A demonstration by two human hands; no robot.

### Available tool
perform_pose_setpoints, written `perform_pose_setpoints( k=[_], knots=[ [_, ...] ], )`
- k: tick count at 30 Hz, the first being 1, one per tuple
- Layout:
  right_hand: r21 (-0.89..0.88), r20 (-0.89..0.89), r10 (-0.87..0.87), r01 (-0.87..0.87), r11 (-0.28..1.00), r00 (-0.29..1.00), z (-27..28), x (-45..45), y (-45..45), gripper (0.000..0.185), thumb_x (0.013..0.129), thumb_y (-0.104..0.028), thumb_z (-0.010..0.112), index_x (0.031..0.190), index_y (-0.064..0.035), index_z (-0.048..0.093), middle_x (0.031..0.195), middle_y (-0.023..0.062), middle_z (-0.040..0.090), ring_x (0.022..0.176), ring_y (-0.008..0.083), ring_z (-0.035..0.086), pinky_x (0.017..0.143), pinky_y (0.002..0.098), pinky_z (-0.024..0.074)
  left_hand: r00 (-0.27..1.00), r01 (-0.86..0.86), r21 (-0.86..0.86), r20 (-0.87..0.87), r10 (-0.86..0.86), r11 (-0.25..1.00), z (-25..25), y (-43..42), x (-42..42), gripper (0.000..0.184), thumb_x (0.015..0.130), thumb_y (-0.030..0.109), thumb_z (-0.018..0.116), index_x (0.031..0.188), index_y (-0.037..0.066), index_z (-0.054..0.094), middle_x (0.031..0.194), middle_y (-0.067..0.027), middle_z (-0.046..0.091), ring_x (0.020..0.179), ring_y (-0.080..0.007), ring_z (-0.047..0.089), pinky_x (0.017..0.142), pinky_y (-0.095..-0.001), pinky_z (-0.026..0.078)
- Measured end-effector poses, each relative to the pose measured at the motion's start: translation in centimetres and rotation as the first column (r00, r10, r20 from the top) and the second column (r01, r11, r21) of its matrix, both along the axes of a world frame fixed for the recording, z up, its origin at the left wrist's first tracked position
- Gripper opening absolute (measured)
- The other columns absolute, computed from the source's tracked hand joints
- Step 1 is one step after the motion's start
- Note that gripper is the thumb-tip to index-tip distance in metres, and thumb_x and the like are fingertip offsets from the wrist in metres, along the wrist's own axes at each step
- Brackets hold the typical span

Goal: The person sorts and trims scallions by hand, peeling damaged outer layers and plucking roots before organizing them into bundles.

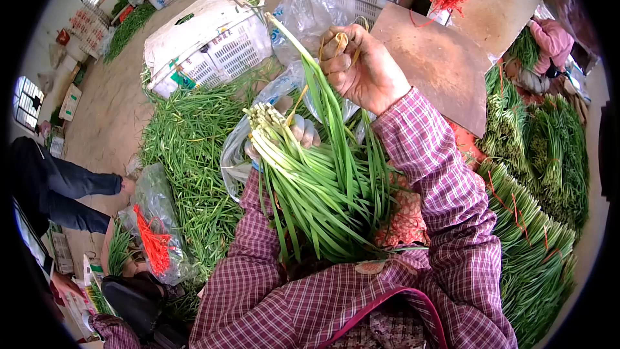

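Note:
A bunch of green stalks with pale white ends (310,174) lies across my left hand (302,133), whose fingers wrap round it from behind near the white ends. Above and to the right, my right hand (361,68) is raised with its fingers curled, pinching a thin yellowish leaf strip (341,40). One longer stalk (309,58) leans up out of the bunch and passes just left of my right hand. Part of my left hand is hidden behind the stalks.
Loose green stalks (187,148) are heaped at the left, beside a white crate (213,45). Red ties (154,245) lie on plastic. A brown board (433,58) stands ahead. Tied bundles (529,232) fill the right. Other people sit or stand at both sides.

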State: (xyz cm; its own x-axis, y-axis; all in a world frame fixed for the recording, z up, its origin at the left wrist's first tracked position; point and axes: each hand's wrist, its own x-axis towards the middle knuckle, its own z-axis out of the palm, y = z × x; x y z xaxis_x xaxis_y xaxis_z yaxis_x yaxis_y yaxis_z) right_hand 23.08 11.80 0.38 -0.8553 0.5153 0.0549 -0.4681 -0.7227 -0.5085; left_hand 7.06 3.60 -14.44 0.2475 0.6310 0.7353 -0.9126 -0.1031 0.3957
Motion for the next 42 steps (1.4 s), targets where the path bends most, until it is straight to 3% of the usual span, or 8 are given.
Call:
perform_pose_setpoints(
  k=[9, 10, 13, 21, 29, 35, 39, 42],
  knots=[
    [-0.214, -0.169, -0.149, 0.111, 0.971, 0.974, 1.2, 1.3, 2.3, 0.025, 0.093, -0.02, 0.04, 0.072, -0.0104, 0.049, 0.064, -0.0026, 0.051, 0.052, 0.009, 0.049, 0.047, 0.0223, 0.049, 0.999, 0.019, 0.068, 0.032, -0.021, 0.997, -0.9, 0.2, -0.3, 0.048, 0.097, 0.035, 0.046, 0.138, 0.014, 0.035, 0.086, 0.0018, 0.053, 0.082, -0.0169, 0.05, 0.084, -0.0374, 0.038],
    [-0.23, -0.164, -0.18, 0.14, 0.963, 0.97, 1.4, 1.3, 2.4, 0.025, 0.094, -0.02, 0.039, 0.073, -0.0098, 0.05, 0.064, -0.0022, 0.051, 0.049, 0.01, 0.049, 0.045, 0.022, 0.049, 0.983, 0.117, 0.116, 0.127, -0.131, 0.986, -1.3, 1.0, -0.3, 0.078, 0.081, 0.046, 0.068, 0.14, 0.012, 0.029, 0.097, -0.006, 0.054, 0.092, -0.0246, 0.052, 0.092, -0.0447, 0.04],
    [0.052, 0.072, -0.293, 0.29, 0.956, 0.953, 0.0, 0.9, 2.7, 0.024, 0.094, -0.022, 0.041, 0.076, -0.0095, 0.052, 0.064, -0.0019, 0.051, 0.049, 0.0103, 0.049, 0.045, 0.022, 0.0503, 0.996, -0.01, -0.082, 0.085, 0.017, 0.997, -0.4, -0.5, -0.4, 0.055, 0.089, 0.04, 0.058, 0.133, 0.014, 0.039, 0.086, 0.001, 0.05, 0.084, -0.0171, 0.049, 0.086, -0.0387, 0.037],
    [0.262, 0.473, -0.073, -0.061, 0.963, 0.878, -4.5, 2.7, -2.8, 0.021, 0.092, -0.019, 0.049, 0.089, -0.0004, 0.058, 0.068, 0.0018, 0.056, 0.047, 0.0126, 0.056, 0.043, 0.0231, 0.0493, 0.997, -0.035, -0.18, -0.08, 0.02, 0.983, -0.2, -0.5, -3.6, 0.064, 0.097, 0.033, 0.045, 0.149, 0.033, 0.009, 0.155, -0.0048, 0.018, 0.083, -0.0167, 0.055, 0.088, -0.04, 0.04],
    [0.532, 0.718, 0.065, -0.607, 0.59, 0.693, -4.7, 3.4, -6.1, 0.025, 0.09, -0.022, 0.054, 0.096, 0.0017, 0.059, 0.077, 0.0048, 0.061, 0.06, 0.0087, 0.059, 0.051, 0.0198, 0.0515, 0.999, -0.028, -0.092, -0.022, 0.026, 0.995, 0.0, 0.0, -3.5, 0.086, 0.09, 0.041, 0.056, 0.15, 0.025, -0.003, 0.151, -0.0187, 0.022, 0.089, -0.0209, 0.055, 0.087, -0.0401, 0.041],
    [0.634, 0.558, -0.222, -0.238, 0.736, 0.8, -0.4, 8.7, -4.7, 0.037, 0.087, -0.026, 0.059, 0.109, 0.0043, 0.06, 0.093, 0.0119, 0.064, 0.062, 0.0119, 0.062, 0.055, 0.0212, 0.0535, 0.998, 0.011, -0.008, -0.063, -0.012, 1.0, -1.8, -0.6, -4.0, 0.045, 0.097, 0.04, 0.045, 0.136, 0.022, 0.029, 0.081, 0.0033, 0.047, 0.08, -0.0193, 0.051, 0.083, -0.0395, 0.035],
    [0.575, 0.301, -0.315, 0.092, 0.813, 0.9, -2.4, 12.4, 0.3, 0.031, 0.089, -0.021, 0.053, 0.106, 0.0034, 0.062, 0.084, 0.0104, 0.065, 0.059, 0.0113, 0.062, 0.051, 0.0217, 0.0541, 0.998, -0.049, -0.057, 0.042, 0.052, 0.997, -1.5, -2.2, -2.8, 0.033, 0.099, 0.036, 0.041, 0.124, 0.016, 0.035, 0.088, 0.0018, 0.05, 0.082, -0.0193, 0.049, 0.081, -0.0397, 0.035],
    [0.68, 0.621, -0.768, -0.593, 0.43, 0.156, -6.5, 12.6, 2.1, 0.045, 0.094, -0.036, 0.048, 0.112, 0.0043, 0.056, 0.077, 0.0119, 0.065, 0.058, 0.014, 0.061, 0.054, 0.0286, 0.053, 0.997, -0.044, -0.039, 0.054, 0.046, 0.998, -1.3, -2.2, -2.6, 0.035, 0.098, 0.034, 0.043, 0.126, 0.014, 0.036, 0.091, 0.0006, 0.054, 0.083, -0.0198, 0.05, 0.083, -0.0398, 0.036]
  ],
)
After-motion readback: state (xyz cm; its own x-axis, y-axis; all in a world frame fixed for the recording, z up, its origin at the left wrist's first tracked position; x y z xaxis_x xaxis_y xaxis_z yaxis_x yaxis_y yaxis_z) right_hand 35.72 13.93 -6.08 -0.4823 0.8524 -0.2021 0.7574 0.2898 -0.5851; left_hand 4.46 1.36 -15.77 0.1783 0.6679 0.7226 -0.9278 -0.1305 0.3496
